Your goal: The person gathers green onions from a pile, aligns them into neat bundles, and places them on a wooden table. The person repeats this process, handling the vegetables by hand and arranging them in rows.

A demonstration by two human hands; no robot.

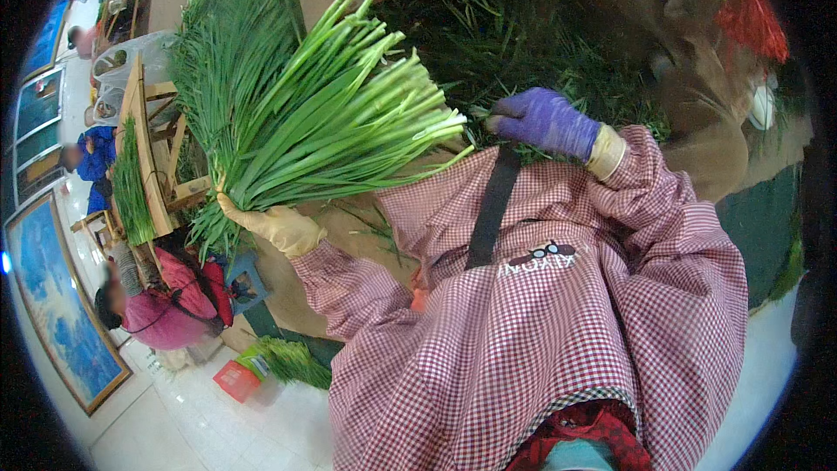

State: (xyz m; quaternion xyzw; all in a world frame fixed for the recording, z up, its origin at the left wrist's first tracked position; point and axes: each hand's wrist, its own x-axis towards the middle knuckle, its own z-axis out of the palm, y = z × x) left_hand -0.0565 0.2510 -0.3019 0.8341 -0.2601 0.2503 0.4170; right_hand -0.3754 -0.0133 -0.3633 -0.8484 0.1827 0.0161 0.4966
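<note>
My left hand (278,226), in a cream rubber glove, grips a large bunch of garlic chives (307,111) near its leafy end. The pale cut stalks fan out to the right, and some leaf tips hang below the fist. On my right hand (543,123) is a purple knit glove over a cream cuff. Its fingers curl close to the stalk ends, apart from them, above loose dark green leaves (497,39). A few leaf bits show at its fingertips; whether they are held is unclear.
More chives (229,6) lie behind the bunch on a brown surface. Red ties (752,19) hang at the upper right. At left stand a wooden frame (147,163) and a seated person in pink (163,320). A red box (239,379) sits on the white floor (216,432).
</note>
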